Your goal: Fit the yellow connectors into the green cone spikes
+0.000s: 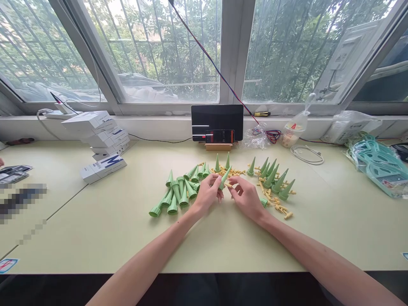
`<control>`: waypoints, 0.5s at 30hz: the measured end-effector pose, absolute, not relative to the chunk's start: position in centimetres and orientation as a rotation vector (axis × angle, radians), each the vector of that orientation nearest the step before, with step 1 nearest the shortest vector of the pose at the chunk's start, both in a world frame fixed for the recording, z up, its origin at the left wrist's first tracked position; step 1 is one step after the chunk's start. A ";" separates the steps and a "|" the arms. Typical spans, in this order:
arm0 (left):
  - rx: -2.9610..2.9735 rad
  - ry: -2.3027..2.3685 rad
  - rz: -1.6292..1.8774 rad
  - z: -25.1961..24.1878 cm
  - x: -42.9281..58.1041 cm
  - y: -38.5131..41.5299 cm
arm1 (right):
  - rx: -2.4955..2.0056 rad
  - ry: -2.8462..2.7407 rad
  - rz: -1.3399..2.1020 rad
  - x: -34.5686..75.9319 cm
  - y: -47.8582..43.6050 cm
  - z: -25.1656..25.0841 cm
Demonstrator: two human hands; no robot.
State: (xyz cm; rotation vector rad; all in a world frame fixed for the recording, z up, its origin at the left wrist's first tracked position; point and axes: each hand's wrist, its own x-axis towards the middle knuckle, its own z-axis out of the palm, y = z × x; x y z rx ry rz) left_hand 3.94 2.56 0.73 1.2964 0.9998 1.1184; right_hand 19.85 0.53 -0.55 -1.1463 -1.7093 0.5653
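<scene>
My left hand (208, 194) is closed around a green plastic watering spike (225, 176), its tip pointing up and to the right. Between the fingertips of my right hand (247, 196) is a small yellow valve (228, 185), held at the spike's side near its base. Whether the valve sits in the spike cannot be made out. A pile of green spikes (172, 208) lies left of my hands. To the right, several spikes with yellow valves (284, 193) stand upright. Loose yellow valves (236, 172) are heaped behind my hands, with more (280, 209) beside my right wrist.
A dark tablet (217, 119) with a phone (219, 136) before it stands at the windowsill. White boxes (103, 168) are stacked on the left. On the right are a bagged cup (291, 134), a coiled white cable (307, 155) and teal plastic parts (376, 161).
</scene>
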 end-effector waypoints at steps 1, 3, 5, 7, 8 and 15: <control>1.286 0.991 1.116 0.8 3.9 2.5 | -1.145 -1.703 0.567 19.9 0.6 -0.6; 1.276 0.977 1.117 0.9 3.9 2.5 | -1.142 -1.696 0.579 19.9 0.6 -0.5; 1.278 0.971 1.118 1.0 3.9 2.4 | -1.142 -1.691 0.596 19.9 0.6 -0.5; 1.287 0.974 1.120 1.1 4.0 2.4 | -1.143 -1.689 0.610 19.9 0.5 -0.4; 1.293 0.977 1.122 1.1 4.0 2.4 | -1.142 -1.693 0.615 19.9 0.5 -0.4; 1.358 0.950 1.134 1.1 4.1 2.3 | -1.172 -1.700 0.664 19.9 0.4 -0.4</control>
